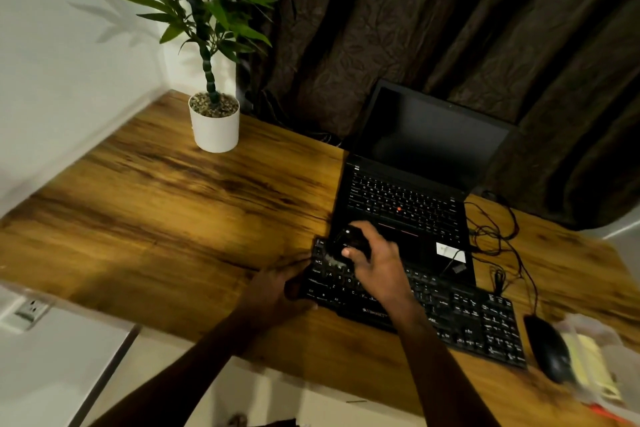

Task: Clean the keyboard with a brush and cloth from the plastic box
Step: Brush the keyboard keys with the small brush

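Right hand [372, 256]: over the keyboard's [433, 308] left end, fingers curled around a dark object [349, 242], apparently the brush; blur hides detail.
Left hand [277, 288]: fingers clamped on the keyboard's left edge.
Keyboard: one, black, on the table [156, 218], against an open laptop [408, 191].
Plastic box [588, 360]: one, far right, beside one mouse [549, 348].

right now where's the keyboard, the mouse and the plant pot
keyboard [478, 317]: head view, on its right-hand keys
mouse [547, 347]: head view, on its black back
plant pot [215, 130]: head view, on its white side wall
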A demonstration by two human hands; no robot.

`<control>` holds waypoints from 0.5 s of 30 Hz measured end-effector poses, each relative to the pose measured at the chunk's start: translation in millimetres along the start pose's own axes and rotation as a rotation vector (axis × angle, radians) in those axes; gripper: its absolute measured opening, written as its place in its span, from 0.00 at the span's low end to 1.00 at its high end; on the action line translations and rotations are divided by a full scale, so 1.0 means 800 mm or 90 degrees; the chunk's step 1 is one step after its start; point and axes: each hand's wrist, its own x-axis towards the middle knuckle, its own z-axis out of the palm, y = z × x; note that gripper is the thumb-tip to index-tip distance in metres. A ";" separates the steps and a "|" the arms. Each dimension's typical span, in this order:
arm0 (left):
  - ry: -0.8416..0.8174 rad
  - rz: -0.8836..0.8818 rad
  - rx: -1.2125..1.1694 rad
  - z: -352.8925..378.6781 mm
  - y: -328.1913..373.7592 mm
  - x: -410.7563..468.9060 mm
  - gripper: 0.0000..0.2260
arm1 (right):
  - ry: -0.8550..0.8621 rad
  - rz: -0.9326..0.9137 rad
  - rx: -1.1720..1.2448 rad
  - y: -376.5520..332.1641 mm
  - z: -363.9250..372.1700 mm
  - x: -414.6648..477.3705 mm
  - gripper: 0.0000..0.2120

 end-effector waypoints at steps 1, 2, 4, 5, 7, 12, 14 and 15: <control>-0.006 0.000 -0.002 0.000 0.000 0.000 0.50 | 0.015 0.012 0.000 0.003 -0.004 0.001 0.21; -0.012 -0.002 0.001 0.000 -0.001 0.000 0.49 | 0.027 0.020 -0.001 0.004 -0.006 0.002 0.21; -0.013 -0.007 0.003 0.001 -0.001 -0.001 0.48 | 0.027 0.027 0.002 0.001 -0.004 -0.001 0.21; -0.005 -0.005 0.000 0.001 -0.001 -0.001 0.48 | 0.018 0.018 0.010 -0.003 -0.001 -0.003 0.21; 0.011 0.002 -0.005 0.001 0.001 0.001 0.48 | -0.006 -0.017 0.031 -0.011 0.007 -0.011 0.19; 0.019 0.017 -0.010 0.003 -0.001 0.000 0.46 | -0.024 -0.042 0.062 -0.011 0.009 -0.021 0.17; 0.017 0.010 -0.020 0.004 -0.005 -0.002 0.44 | -0.040 -0.014 0.046 -0.006 -0.002 -0.020 0.17; 0.012 0.006 -0.016 0.003 -0.004 -0.002 0.44 | -0.052 -0.004 0.039 -0.004 -0.009 -0.020 0.18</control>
